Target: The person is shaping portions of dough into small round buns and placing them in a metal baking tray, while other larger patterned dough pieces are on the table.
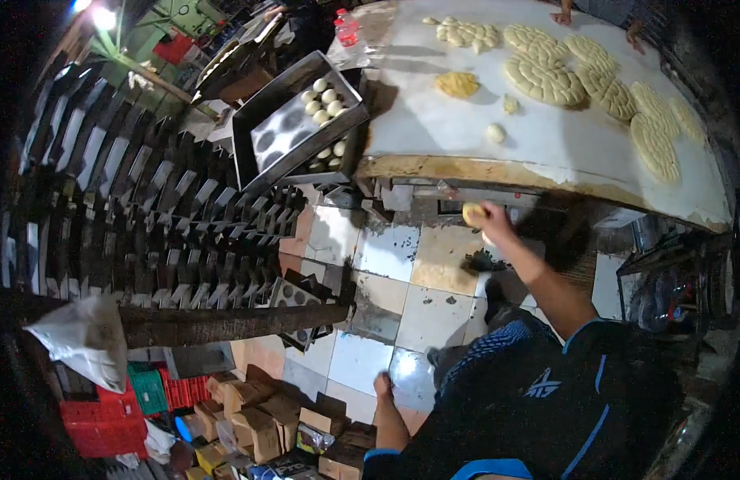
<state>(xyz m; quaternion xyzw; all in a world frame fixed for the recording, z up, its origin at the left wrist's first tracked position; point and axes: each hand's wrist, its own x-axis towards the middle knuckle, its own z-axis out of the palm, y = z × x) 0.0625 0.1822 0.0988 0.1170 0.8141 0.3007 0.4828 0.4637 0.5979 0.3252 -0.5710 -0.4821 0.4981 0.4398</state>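
My right hand (pixel 494 221) is held out just off the front edge of the work table, closed around a small yellowish lump of dough (pixel 470 213). Below its fingers shows a pale round bit that I cannot make out clearly. At my left side hangs my left hand (pixel 383 386), apart from everything; its fingers are too small to read. Nearest my right hand on the table top (pixel 434 132) lies a single dough ball (pixel 495 133). Farther back are a flat yellow lump (pixel 456 85), a small scrap of dough (pixel 510 104) and several flat rounds of dough pieces pressed together (pixel 544 80).
A metal tray (pixel 262 164) with dough balls rests tilted on another at the table's left corner. Racks of stacked dark trays (pixel 146 200) fill the left. Cardboard boxes (pixel 254 432) and red crates (pixel 106 424) stand lower left. Another person's hand (pixel 560 18) touches the far table edge.
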